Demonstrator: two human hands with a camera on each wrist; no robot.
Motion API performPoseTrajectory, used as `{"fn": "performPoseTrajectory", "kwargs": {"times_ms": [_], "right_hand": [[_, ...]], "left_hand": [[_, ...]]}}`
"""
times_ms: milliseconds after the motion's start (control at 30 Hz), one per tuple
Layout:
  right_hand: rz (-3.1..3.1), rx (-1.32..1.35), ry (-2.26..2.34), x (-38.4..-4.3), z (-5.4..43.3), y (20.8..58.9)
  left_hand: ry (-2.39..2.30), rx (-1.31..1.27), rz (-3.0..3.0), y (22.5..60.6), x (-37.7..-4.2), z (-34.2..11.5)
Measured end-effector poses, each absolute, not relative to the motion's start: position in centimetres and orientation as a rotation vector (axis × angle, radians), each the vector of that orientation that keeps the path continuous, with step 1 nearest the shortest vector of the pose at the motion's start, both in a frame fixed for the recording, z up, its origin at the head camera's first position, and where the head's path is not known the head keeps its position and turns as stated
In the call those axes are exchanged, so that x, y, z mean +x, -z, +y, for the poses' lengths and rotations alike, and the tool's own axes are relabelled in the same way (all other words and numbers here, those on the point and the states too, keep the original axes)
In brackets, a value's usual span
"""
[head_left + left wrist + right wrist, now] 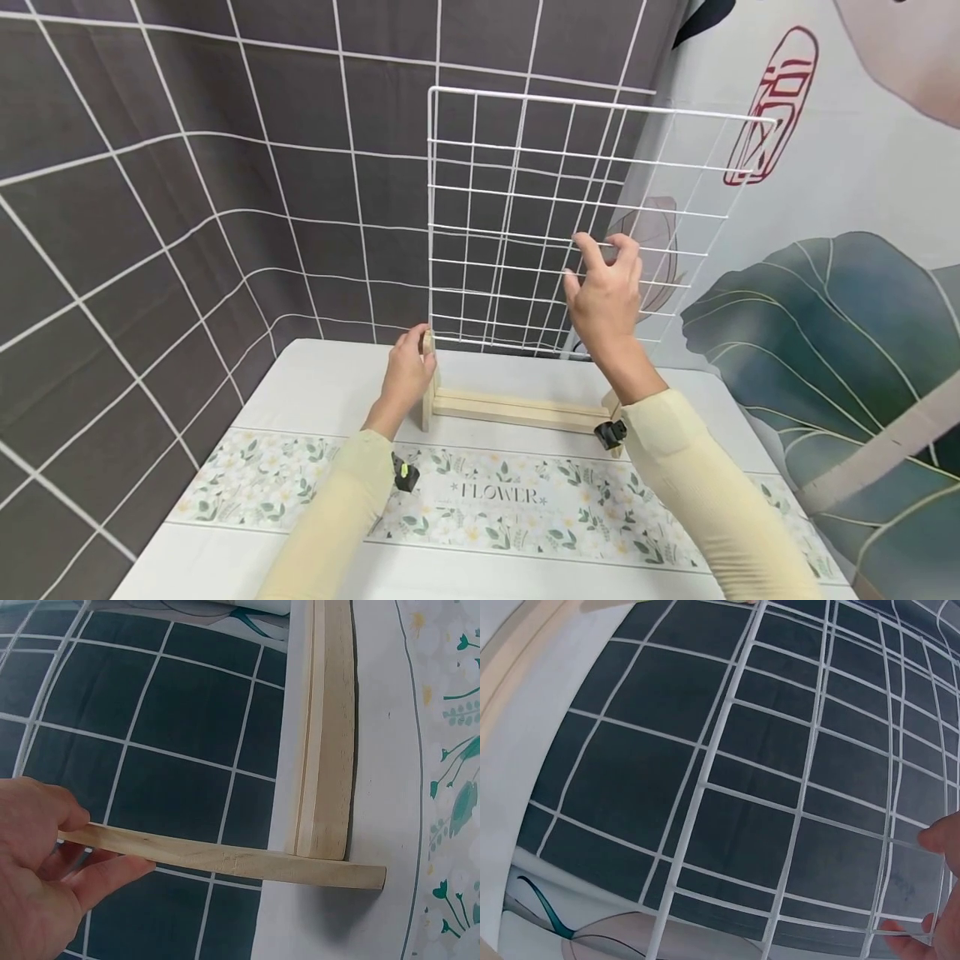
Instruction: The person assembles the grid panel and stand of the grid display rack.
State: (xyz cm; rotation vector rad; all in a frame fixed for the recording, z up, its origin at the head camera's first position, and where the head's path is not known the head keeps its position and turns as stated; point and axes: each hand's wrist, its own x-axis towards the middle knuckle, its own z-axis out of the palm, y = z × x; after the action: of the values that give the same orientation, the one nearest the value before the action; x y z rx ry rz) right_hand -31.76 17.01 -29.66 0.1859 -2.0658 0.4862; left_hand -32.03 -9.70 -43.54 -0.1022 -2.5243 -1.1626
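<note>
A pale wooden stand [521,412] rests on the table, a long crossbar joining two end pieces. My left hand [407,372] pinches the upper end of the left end piece [225,856] between thumb and fingers. My right hand [606,302] holds a white wire grid panel [525,97] by its middle wires, fingers hooked through the mesh. The panel stands roughly upright above and behind the stand. Its lower left corner is close to my left hand; whether it touches the wood I cannot tell. In the right wrist view, the panel's edge wire [703,780] and some fingertips [937,836] show.
A white table cover [337,379] carries a floral band with the word FLOWER [498,493]. Behind hangs a dark cloth [300,100] with white grid lines, and on the right a white curtain [862,183] with large leaf prints. Each wrist wears a small black camera [406,476].
</note>
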Motion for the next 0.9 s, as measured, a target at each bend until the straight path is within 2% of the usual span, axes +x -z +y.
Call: {"fn": "performPoseTrajectory", "kwargs": {"times_ms": [900], "right_hand": [[-2.099, 0.151, -0.483, -32.7, 16.5, 31.5]], "left_hand": [[1.149, -0.127, -2.49, 43.6, -31.9, -9.8]]}}
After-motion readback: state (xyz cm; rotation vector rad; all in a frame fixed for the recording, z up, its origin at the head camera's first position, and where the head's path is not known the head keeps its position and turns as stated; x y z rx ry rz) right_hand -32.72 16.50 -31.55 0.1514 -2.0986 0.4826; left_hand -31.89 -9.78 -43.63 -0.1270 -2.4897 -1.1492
